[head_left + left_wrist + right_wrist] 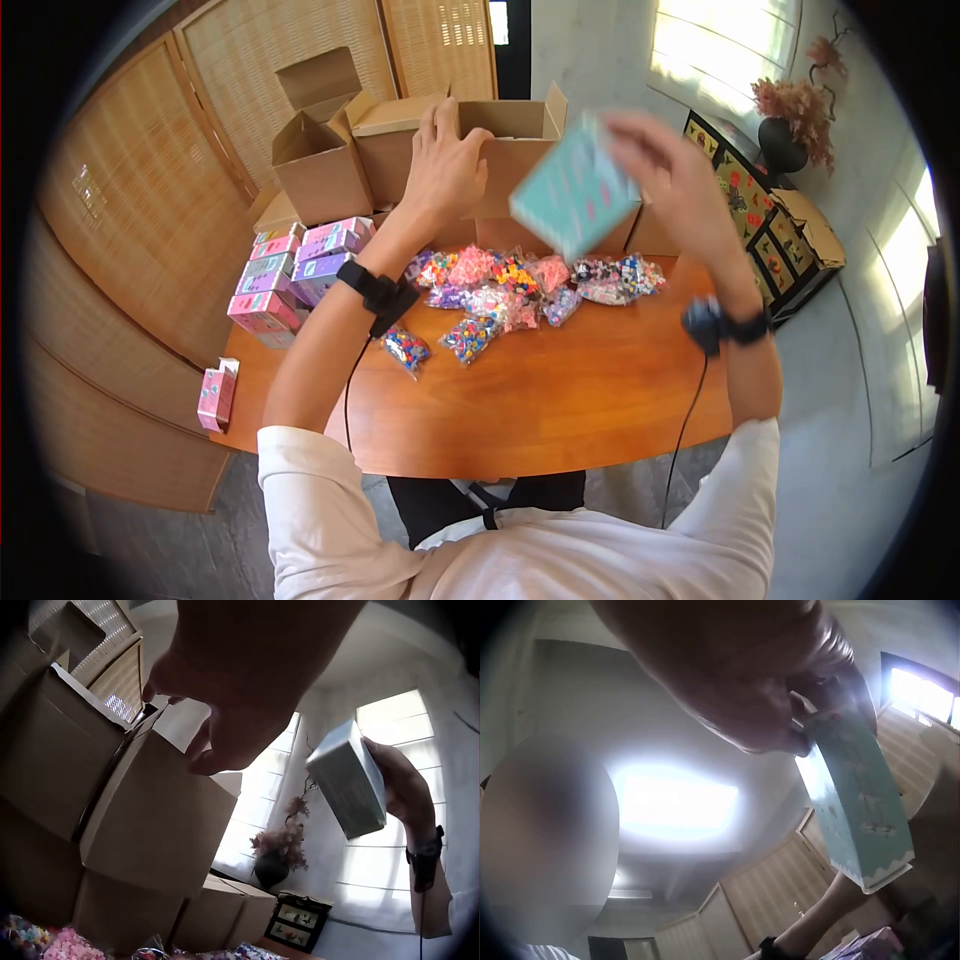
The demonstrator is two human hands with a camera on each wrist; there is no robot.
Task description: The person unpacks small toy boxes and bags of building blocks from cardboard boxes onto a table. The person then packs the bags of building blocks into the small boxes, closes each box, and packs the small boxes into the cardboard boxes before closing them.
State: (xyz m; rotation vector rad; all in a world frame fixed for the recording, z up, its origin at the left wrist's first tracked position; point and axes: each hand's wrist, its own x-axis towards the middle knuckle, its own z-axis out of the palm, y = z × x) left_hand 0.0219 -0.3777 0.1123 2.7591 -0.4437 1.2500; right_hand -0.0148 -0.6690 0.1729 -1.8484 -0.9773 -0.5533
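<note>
Daylight glares through the window [725, 45], the teal box [572, 195] blurs in the head view, and dark fisheye edges bend.

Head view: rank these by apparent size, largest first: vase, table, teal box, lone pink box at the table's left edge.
1. Table
2. Teal box, probably looking larger because it is held up nearer the camera
3. Pink box and vase: too alike to rank

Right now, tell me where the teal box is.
In the head view, right of centre, the teal box is in the right grip, partly covering an open cardboard box.
</note>
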